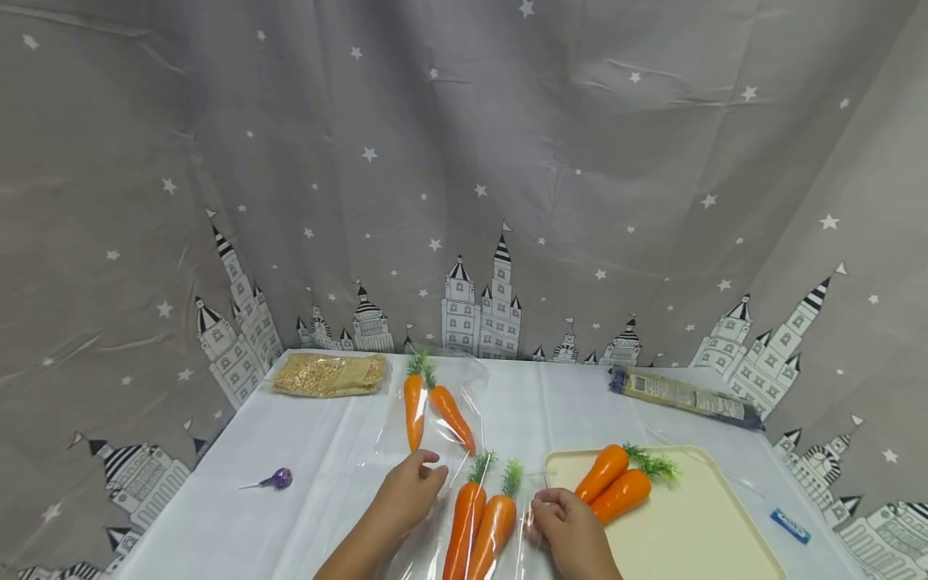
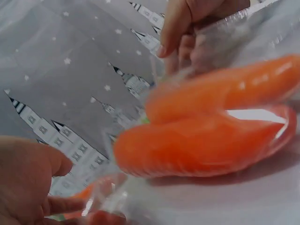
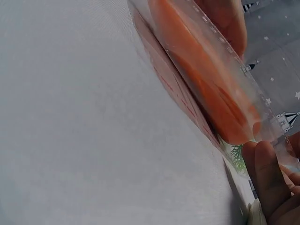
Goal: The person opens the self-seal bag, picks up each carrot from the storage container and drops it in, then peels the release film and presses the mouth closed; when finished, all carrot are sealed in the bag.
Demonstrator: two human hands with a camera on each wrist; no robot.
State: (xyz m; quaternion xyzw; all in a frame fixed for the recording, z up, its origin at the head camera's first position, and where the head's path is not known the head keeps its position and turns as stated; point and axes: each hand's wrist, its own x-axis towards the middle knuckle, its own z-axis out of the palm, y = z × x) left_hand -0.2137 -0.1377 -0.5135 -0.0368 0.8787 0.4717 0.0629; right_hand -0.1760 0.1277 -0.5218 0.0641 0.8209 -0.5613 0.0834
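Two carrots bagged, both hands on the bag

Clear bag [image 1: 507, 532] on surface [image 1: 304, 499] holds two carrots [image 1: 480, 519]; left hand [image 1: 409, 491] and right hand [image 1: 569, 524] each pinch its edges. Tray [image 1: 696, 532] carries two more.

Bagged carrots [image 1: 480, 524] cut off at btm edge; blurred in left wrist view; blue packet [image 1: 789, 525] label unreadable.

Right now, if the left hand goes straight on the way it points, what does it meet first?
Probably the far bag with two carrots. The left hand points up-right, away from the person, and that bag lies just beyond its fingers; depth is unclear.
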